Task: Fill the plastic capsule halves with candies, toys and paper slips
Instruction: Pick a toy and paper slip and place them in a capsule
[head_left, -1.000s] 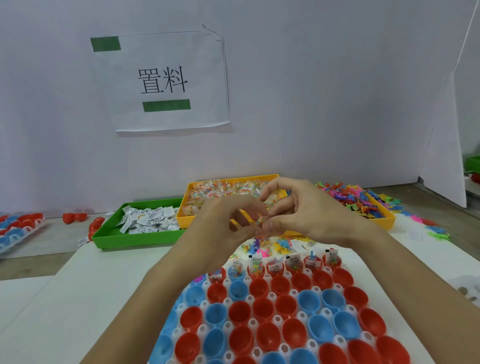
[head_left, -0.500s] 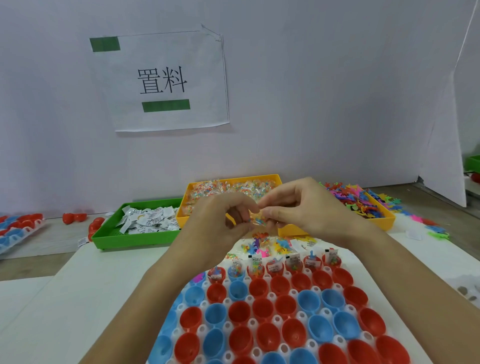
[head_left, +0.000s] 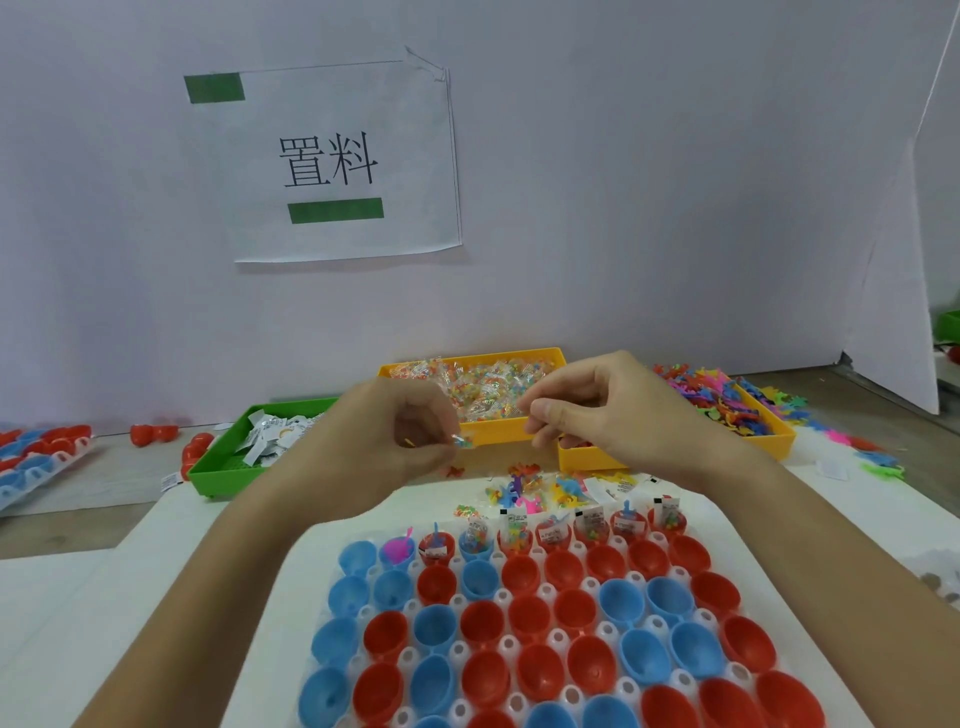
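my left hand (head_left: 410, 436) pinches a small candy packet (head_left: 462, 441) at its curled fingertips; my right hand (head_left: 597, 410) is curled too, apparently holding nothing. i'm mid-fill, i think: next the packet drops into an unfilled capsule half (head_left: 358, 557) in the far row of the tray (head_left: 524, 644) below.

Soft, even light fills the scene, leaving only faint shadows under the paper sign (head_left: 332, 161) and the trays. Wide-angle bending curves the edges, and fine detail looks slightly soft and smeared throughout.
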